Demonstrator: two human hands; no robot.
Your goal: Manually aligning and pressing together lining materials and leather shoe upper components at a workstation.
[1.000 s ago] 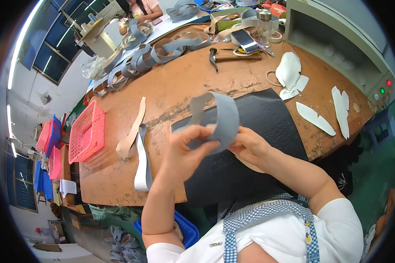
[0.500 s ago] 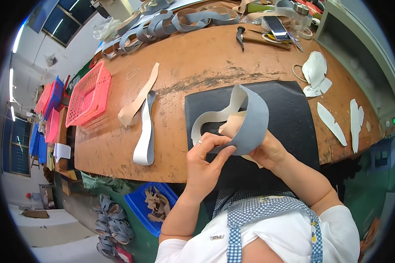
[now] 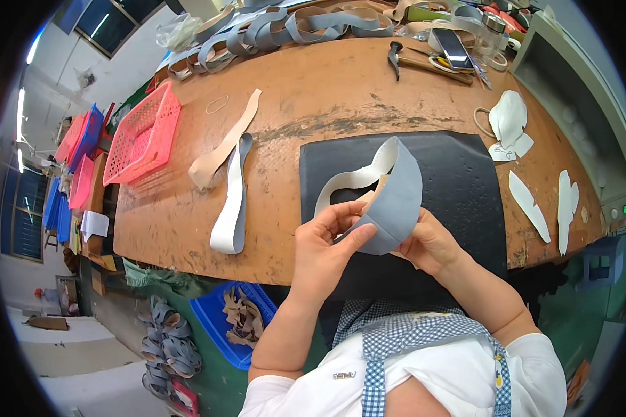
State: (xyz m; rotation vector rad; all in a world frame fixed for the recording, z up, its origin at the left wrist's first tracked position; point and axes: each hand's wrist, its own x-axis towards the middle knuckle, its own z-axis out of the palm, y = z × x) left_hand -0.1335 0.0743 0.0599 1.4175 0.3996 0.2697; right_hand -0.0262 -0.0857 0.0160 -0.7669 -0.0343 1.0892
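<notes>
Turned since half a second ago, the grey band (image 3: 400, 198) now shows more of its outer face and a seam, while both hands keep nearly the same places beneath it. It hangs between them, above the black mat (image 3: 466, 184), its pale inner side curving away from the body. The left hand (image 3: 327, 240) pinches its lower edge, thumb on the outer face and fingers inside the loop. The right hand (image 3: 431, 243) is closed at the lower right edge, its fingertips partly hidden. A beige piece (image 3: 380, 185) shows inside the band.

Near the left forearm, below the table edge, sits a blue bin (image 3: 205, 325) of scraps. Left of the mat, bare tabletop (image 3: 271, 201) gives room up to a white-lined strip (image 3: 227, 226), with a beige strip (image 3: 224, 147) just beyond and a pink basket (image 3: 156, 149) at the left edge. White cutouts (image 3: 530, 206) lie right of the mat. Beyond its far edge, open wood reaches to a hammer (image 3: 435, 69), a phone (image 3: 453, 48) and heaped grey bands (image 3: 341, 25).
</notes>
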